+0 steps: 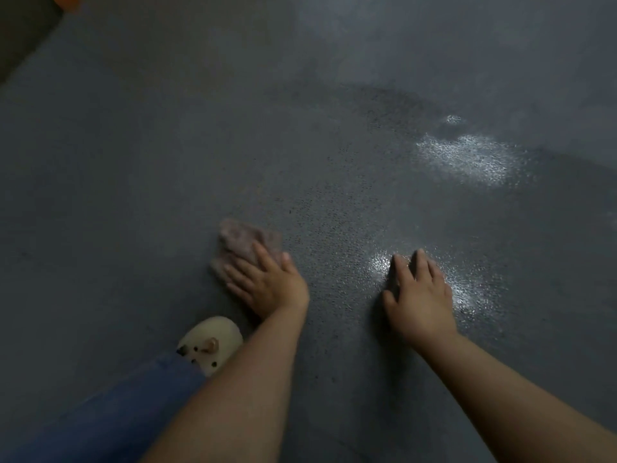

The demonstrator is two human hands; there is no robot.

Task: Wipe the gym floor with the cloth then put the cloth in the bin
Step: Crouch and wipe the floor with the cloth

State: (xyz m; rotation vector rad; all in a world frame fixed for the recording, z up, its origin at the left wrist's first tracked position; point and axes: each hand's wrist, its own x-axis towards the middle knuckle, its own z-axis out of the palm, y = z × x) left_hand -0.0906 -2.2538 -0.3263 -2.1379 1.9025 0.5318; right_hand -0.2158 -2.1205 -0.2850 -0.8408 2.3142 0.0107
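Cloth [245, 243], pinkish and crumpled, is pressed flat on the grey gym floor [133, 162] at lower centre of the frame by the left hand [267, 284], fingers straight and spread over it. The right hand [419, 295] is laid palm-down on a shiny wet patch [467, 158] to the right, fingers extended, nothing held. A cream shoe [210, 342] and blue trouser leg [117, 406] are seen at lower left.

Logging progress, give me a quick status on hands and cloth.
Left hand flat, pressing cloth on floor. Right hand flat on wet patch. Bin not in view.
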